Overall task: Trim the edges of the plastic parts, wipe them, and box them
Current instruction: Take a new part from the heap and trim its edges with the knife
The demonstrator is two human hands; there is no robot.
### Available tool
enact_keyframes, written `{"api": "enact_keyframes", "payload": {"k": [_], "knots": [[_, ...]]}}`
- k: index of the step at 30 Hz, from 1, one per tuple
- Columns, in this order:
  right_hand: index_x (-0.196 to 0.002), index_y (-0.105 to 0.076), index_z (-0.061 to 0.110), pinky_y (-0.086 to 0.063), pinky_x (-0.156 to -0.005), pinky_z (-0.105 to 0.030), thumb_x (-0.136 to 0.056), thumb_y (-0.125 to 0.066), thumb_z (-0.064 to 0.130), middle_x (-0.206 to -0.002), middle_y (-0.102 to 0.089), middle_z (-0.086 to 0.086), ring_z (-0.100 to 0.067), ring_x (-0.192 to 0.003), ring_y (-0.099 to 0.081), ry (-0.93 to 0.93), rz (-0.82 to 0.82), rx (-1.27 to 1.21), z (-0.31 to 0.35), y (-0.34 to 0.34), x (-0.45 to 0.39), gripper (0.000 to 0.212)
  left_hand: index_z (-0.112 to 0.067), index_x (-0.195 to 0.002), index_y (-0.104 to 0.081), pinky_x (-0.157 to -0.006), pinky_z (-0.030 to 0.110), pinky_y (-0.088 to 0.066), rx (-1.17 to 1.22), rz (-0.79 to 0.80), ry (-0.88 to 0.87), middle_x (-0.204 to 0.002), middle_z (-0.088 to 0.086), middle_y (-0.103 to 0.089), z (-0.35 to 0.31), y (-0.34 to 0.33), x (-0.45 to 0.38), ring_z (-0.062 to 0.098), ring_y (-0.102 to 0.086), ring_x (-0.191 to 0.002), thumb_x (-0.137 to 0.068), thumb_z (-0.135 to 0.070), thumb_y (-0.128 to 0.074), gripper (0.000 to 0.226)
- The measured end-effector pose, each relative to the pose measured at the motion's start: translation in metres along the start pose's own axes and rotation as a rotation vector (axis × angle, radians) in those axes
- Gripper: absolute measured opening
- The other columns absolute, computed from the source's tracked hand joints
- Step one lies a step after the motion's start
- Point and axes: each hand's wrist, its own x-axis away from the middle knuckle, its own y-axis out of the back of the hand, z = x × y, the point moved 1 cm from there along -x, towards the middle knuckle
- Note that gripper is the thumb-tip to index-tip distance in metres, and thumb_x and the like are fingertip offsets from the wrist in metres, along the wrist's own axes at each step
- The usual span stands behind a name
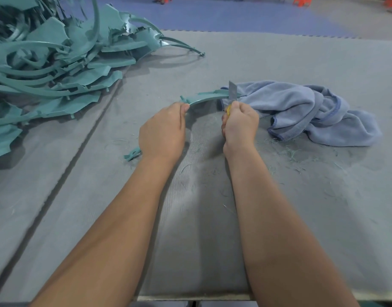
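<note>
A curved teal plastic part [204,97] arcs over the grey mat in the middle of the head view. My left hand [163,131] grips its left portion, and the part's lower end pokes out below that wrist. My right hand [240,126] holds a yellow-handled utility knife [232,91], blade pointing up and lying against the part's right end. A crumpled blue cloth [310,111] lies just right of the knife. A large heap of teal plastic parts [53,63] fills the far left.
The grey foam mat [301,207] covers the work surface, with thin teal shavings scattered near my hands and the cloth. A seam runs diagonally on the left. Blue flooring and orange stools show at the far top. A white paper corner sits at the right edge.
</note>
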Motion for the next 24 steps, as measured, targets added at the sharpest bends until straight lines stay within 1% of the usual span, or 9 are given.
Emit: {"api": "enact_keyframes", "payload": {"k": [3, 6, 9, 14, 16, 18, 20, 22, 24], "knots": [[-0.061, -0.040, 0.018, -0.021, -0.043, -0.023, -0.099, -0.044, 0.012, -0.051, -0.037, 0.003, -0.011, -0.048, -0.028, 0.007, 0.059, 0.117, -0.002, -0.003, -0.001, 0.038, -0.020, -0.111, -0.062, -0.061, 0.033, -0.030, 0.002, -0.006, -0.001, -0.086, 0.002, -0.061, 0.000, 0.000, 0.000, 0.026, -0.050, -0.073, -0.106, -0.040, -0.024, 0.044], [-0.057, -0.042, 0.020, -0.023, -0.042, -0.021, -0.098, -0.046, 0.012, -0.043, -0.037, 0.011, -0.011, -0.047, -0.031, 0.024, 0.130, 0.124, -0.003, -0.005, 0.000, 0.042, -0.020, -0.111, -0.062, -0.062, 0.033, -0.030, 0.003, -0.003, 0.007, -0.091, 0.005, -0.065, 0.000, -0.001, -0.001, 0.030, -0.056, -0.079, -0.105, -0.041, -0.024, 0.044], [-0.056, -0.041, 0.019, -0.023, -0.043, -0.024, -0.097, -0.047, 0.011, -0.044, -0.035, 0.010, -0.013, -0.048, -0.030, 0.095, 0.227, 0.225, -0.005, -0.011, 0.007, 0.043, -0.019, -0.103, -0.062, -0.060, 0.033, -0.027, -0.015, 0.000, -0.003, -0.085, 0.003, -0.061, -0.001, -0.001, 0.000, 0.023, -0.045, -0.071, -0.105, -0.041, -0.025, 0.043], [-0.063, -0.044, 0.016, -0.022, -0.038, -0.019, -0.098, -0.044, 0.009, -0.050, -0.038, 0.003, -0.006, -0.041, -0.030, 0.017, 0.073, 0.013, -0.002, -0.004, 0.002, 0.035, -0.017, -0.101, -0.061, -0.059, 0.033, -0.028, -0.021, 0.001, 0.003, -0.078, -0.004, -0.050, 0.000, 0.000, 0.001, 0.024, -0.045, -0.070, -0.105, -0.041, -0.023, 0.045], [-0.058, -0.039, 0.019, -0.022, -0.043, -0.024, -0.097, -0.044, 0.009, -0.048, -0.037, 0.008, -0.010, -0.046, -0.030, 0.065, 0.093, 0.093, -0.003, -0.005, 0.003, 0.040, -0.018, -0.102, -0.061, -0.059, 0.033, -0.028, -0.028, 0.007, 0.007, -0.078, -0.002, -0.051, 0.000, 0.000, 0.000, 0.024, -0.046, -0.070, -0.105, -0.041, -0.023, 0.045], [-0.054, -0.035, 0.022, -0.021, -0.047, -0.027, -0.097, -0.044, 0.010, -0.041, -0.033, 0.015, -0.013, -0.049, -0.029, 0.124, 0.159, 0.210, -0.005, -0.008, 0.007, 0.046, -0.018, -0.103, -0.062, -0.060, 0.033, -0.028, -0.031, 0.007, 0.014, -0.083, 0.002, -0.059, -0.001, 0.000, -0.001, 0.026, -0.050, -0.073, -0.105, -0.041, -0.023, 0.045], [-0.057, -0.036, 0.016, -0.022, -0.046, -0.026, -0.098, -0.043, 0.011, -0.043, -0.032, 0.011, -0.012, -0.047, -0.027, 0.130, 0.211, 0.237, -0.005, -0.009, 0.008, 0.042, -0.018, -0.105, -0.062, -0.060, 0.033, -0.030, -0.026, -0.002, 0.017, -0.088, 0.004, -0.064, 0.000, 0.001, -0.001, 0.028, -0.055, -0.077, -0.105, -0.041, -0.023, 0.045], [-0.069, -0.044, 0.008, -0.022, -0.043, -0.023, -0.099, -0.042, 0.010, -0.049, -0.032, 0.004, -0.011, -0.045, -0.026, 0.127, 0.248, 0.233, -0.002, -0.008, 0.009, 0.031, -0.018, -0.108, -0.063, -0.061, 0.034, -0.031, -0.020, -0.007, 0.016, -0.092, 0.006, -0.066, -0.001, 0.001, 0.000, 0.031, -0.059, -0.082, -0.105, -0.041, -0.023, 0.046], [-0.076, -0.049, 0.006, -0.021, -0.042, -0.021, -0.100, -0.042, 0.009, -0.051, -0.032, 0.001, -0.010, -0.045, -0.025, 0.114, 0.268, 0.219, 0.001, -0.007, 0.011, 0.025, -0.019, -0.111, -0.063, -0.062, 0.034, -0.031, -0.011, -0.013, 0.022, -0.095, 0.007, -0.067, -0.001, 0.001, 0.000, 0.033, -0.060, -0.085, -0.105, -0.041, -0.024, 0.045]]}}
